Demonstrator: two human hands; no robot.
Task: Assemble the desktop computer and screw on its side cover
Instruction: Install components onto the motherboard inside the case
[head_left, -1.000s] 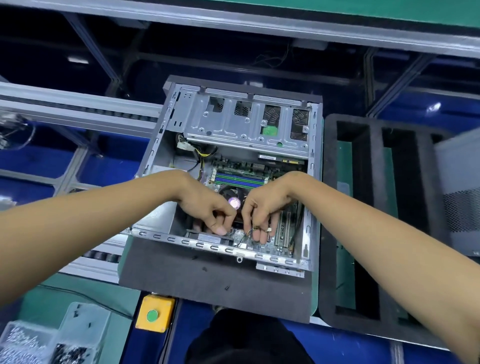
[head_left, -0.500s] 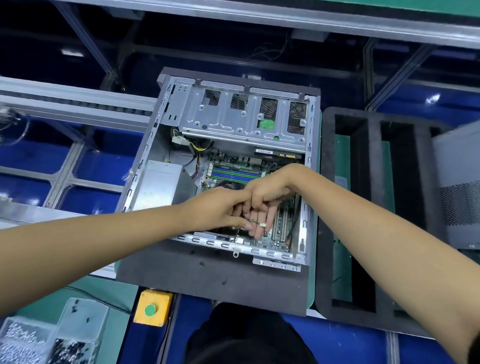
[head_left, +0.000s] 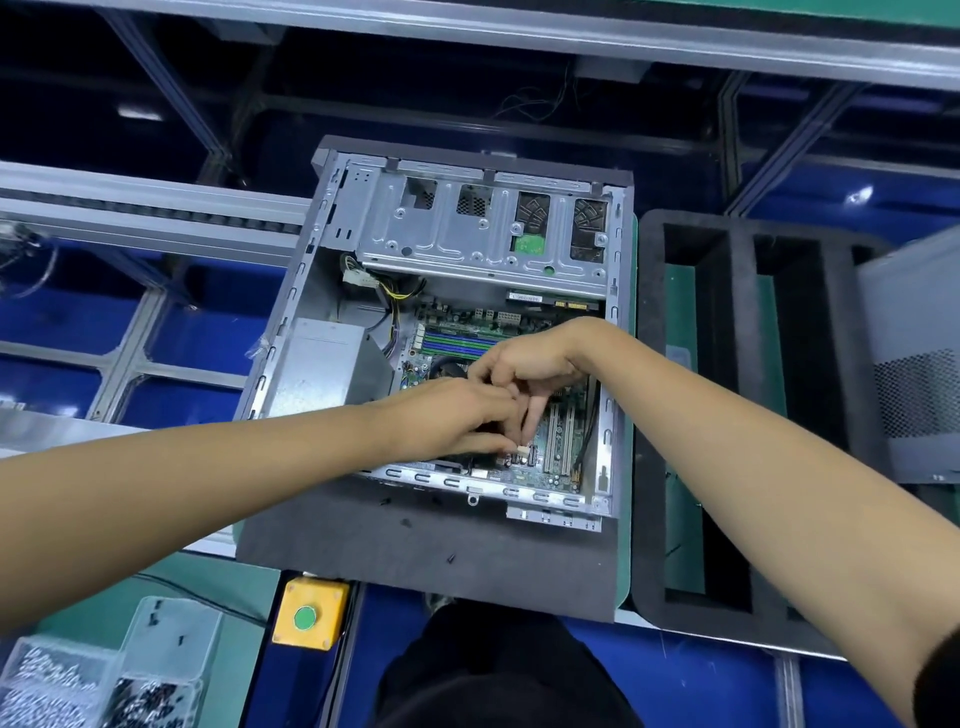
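Steel case (head_left: 332, 218) walls hem both hands, fingers pinching a white connector (head_left: 521, 450).

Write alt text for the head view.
Both hands, left hand and right hand, meet over the motherboard inside an open computer case lying on a dark foam pad, handling a small white connector.

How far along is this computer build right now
Done: motherboard, power supply and drive cage sit inside the open case. In hand: the left hand and right hand work a small white connector near the board's front edge. Left: the side cover is not on yet, nor screwed.
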